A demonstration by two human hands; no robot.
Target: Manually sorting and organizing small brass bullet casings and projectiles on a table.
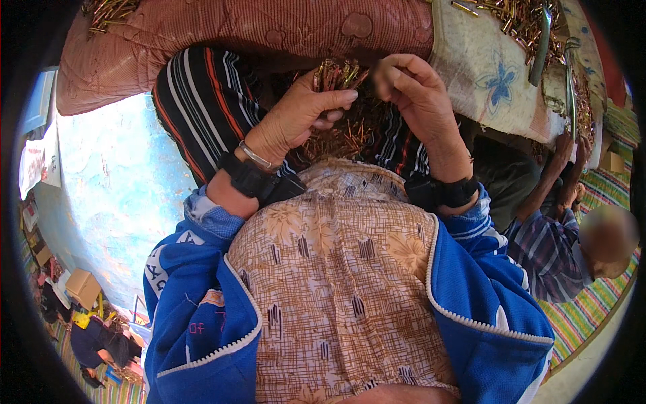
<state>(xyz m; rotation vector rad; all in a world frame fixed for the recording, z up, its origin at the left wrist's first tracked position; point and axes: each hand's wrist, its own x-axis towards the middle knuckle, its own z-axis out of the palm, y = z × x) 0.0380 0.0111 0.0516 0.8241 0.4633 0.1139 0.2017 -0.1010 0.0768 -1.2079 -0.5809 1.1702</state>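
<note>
My left hand (299,114) is closed around a bunch of slim, shiny gold and reddish pieces (334,74), its thumb pressed along their near side. The ends of the pieces stick up above my fingers. Just to the right, my right hand (420,91) is raised with fingers bent and the tips drawn together. A blur covers those fingertips, so whatever they pinch cannot be made out. One reddish piece (363,79) slants out of the bunch toward them. Below both hands, a loose heap of similar slim pieces (346,137) lies in my lap, between striped trouser legs.
A red padded cushion (269,30) lies across the far side. On the pale flowered cloth (484,74) at far right rest more gold pieces (515,17) and a curved metal bar (542,50). A co-worker (552,252) sits at right, hands at a long metal tool (572,94).
</note>
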